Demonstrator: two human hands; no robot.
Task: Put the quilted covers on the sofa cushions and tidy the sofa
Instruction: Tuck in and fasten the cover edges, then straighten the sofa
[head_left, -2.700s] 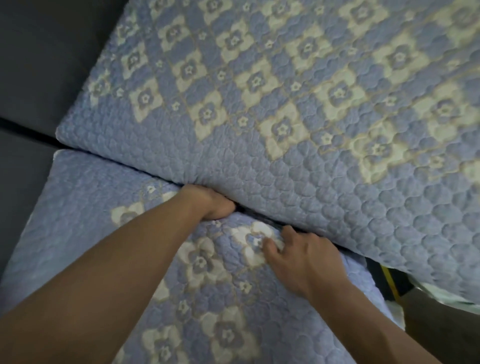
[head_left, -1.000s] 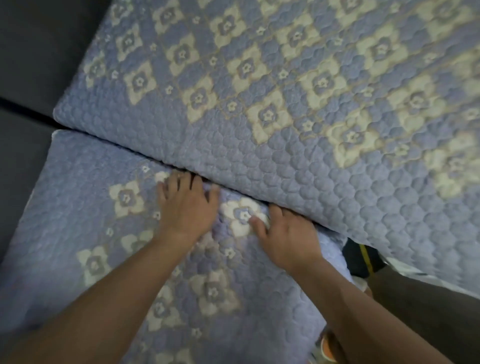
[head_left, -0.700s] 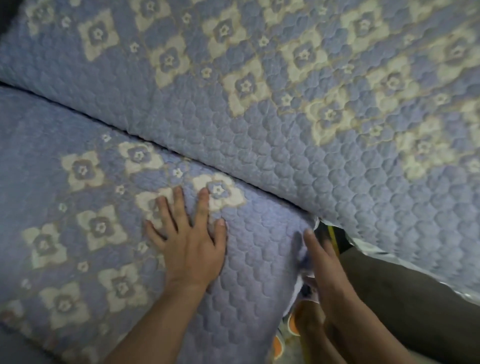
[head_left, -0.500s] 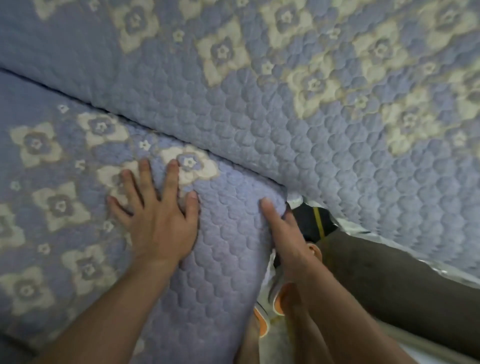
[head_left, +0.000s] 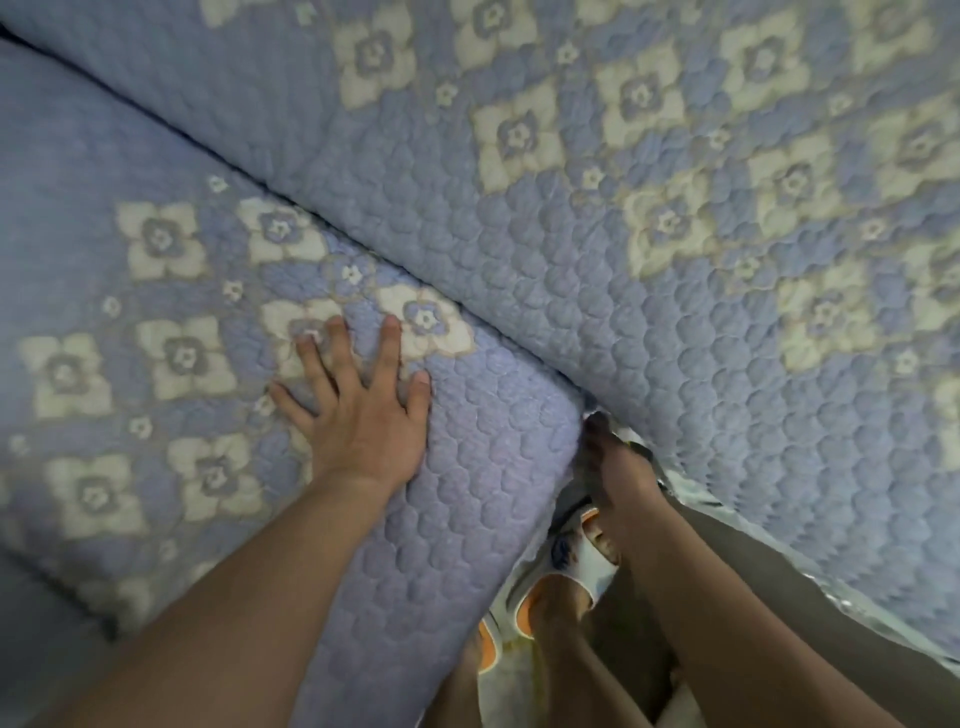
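**Mia:** Dim light fell on the sofa (head_left: 769, 582), and almost all you could see was blue quilted cloth with cream flowers. Where was the cover?

**Ben:** The near cover (head_left: 467, 467) sat on the seat cushion. Its long side ran along the dark crack (head_left: 332, 228) where it met the back cushion cover (head_left: 649, 234).

**Mia:** And the corner?

**Ben:** The corner of the near cover (head_left: 563, 415) was at the end of that crack, on the right.

**Mia:** Which hand was closer to it?

**Ben:** The right hand (head_left: 618, 467) was right at the corner, just under the back cushion cover. Its fingers pointed up into the gap. I could not tell if it held the cloth.

**Mia:** And the other one?

**Ben:** The left hand (head_left: 358, 410) lay flat on the near cover, fingers spread, left of the corner. It held nothing, it only pressed down.

**Mia:** So the right hand would do the tucking?

**Ben:** I think so. It would need to push the corner toward the crack.

**Mia:** What was below the corner?

**Ben:** A foot in a white and orange slipper (head_left: 571, 571), on the floor.
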